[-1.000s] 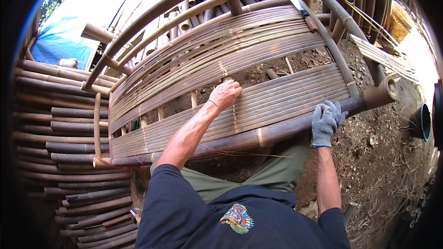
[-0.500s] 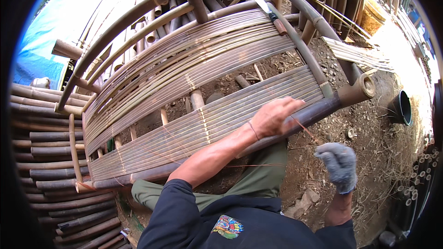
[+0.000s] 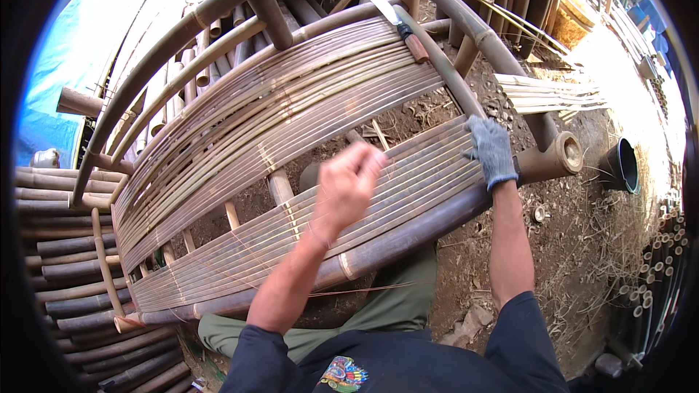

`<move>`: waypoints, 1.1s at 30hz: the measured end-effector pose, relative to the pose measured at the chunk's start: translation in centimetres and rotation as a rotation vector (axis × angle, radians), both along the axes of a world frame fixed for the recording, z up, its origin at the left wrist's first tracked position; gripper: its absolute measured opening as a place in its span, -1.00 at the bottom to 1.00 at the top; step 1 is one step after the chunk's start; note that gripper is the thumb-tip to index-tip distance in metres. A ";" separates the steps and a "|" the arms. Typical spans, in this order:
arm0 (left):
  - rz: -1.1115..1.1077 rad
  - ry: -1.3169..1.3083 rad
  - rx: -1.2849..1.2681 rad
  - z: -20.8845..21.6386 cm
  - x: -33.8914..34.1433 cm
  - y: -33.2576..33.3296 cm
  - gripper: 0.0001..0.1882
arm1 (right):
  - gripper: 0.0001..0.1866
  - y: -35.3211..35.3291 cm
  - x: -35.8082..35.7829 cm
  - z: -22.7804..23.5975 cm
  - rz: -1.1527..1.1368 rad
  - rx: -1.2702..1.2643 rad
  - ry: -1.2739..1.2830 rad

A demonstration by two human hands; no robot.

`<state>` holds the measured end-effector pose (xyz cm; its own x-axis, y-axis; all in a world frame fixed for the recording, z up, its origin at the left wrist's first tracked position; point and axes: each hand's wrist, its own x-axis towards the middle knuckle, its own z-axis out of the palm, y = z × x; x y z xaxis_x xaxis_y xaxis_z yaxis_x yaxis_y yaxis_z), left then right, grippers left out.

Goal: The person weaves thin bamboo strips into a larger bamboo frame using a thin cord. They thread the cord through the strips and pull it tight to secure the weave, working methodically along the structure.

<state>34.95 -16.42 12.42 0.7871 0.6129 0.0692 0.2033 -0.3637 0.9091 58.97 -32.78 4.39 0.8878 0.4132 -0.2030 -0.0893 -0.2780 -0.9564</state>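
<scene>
A bench-like frame of dark bamboo poles [image 3: 429,233] stretches before me, with bands of thin bamboo slats [image 3: 408,193] laid lengthwise. My bare left hand [image 3: 346,185] is raised over the front band, fingers pinched together; what they hold, if anything, is too blurred to make out. On the right end of that band, beside the side pole, lies my right hand [image 3: 491,147] in a grey knit glove, its fingers spread against the slats. A thin reddish cord [image 3: 364,289] runs below the front pole, over my legs. A knife [image 3: 399,25] with a wooden handle rests on the back slats.
Stacked bamboo poles [image 3: 80,269] lie to the left. Pale split strips [image 3: 550,92] rest beyond the right side pole. At the right stands a black bucket [image 3: 619,165]; cut bamboo ends [image 3: 644,276] are piled farther down. A blue tarp [image 3: 54,131] hangs at far left.
My left hand has moved left and rises over the slats. The gloved right hand has gone from the right, off the frame, up onto the slats' right end. My view has shifted slightly.
</scene>
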 end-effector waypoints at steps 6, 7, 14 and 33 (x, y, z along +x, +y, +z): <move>-0.178 0.611 -0.008 -11.4 4.7 9.7 -0.72 | -0.76 8.4 3.6 -4.6 0.170 -0.890 -1.247; -0.135 0.594 -0.011 -13.0 5.3 9.5 -0.72 | -0.77 10.1 3.2 -5.8 0.191 -0.992 -1.265; -0.216 0.491 -0.304 -17.5 9.8 9.1 -0.64 | -0.73 18.1 1.6 -9.8 1.483 -0.711 -0.314; -0.067 0.378 -0.587 -9.1 4.2 8.0 -0.91 | -0.83 0.1 2.6 -3.6 0.587 -0.585 -1.115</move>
<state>39.10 -8.45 3.31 0.7294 0.4147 -0.5441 0.5383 0.1431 0.8305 61.54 -32.71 0.80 0.4220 0.8797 0.2190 0.9037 -0.3892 -0.1782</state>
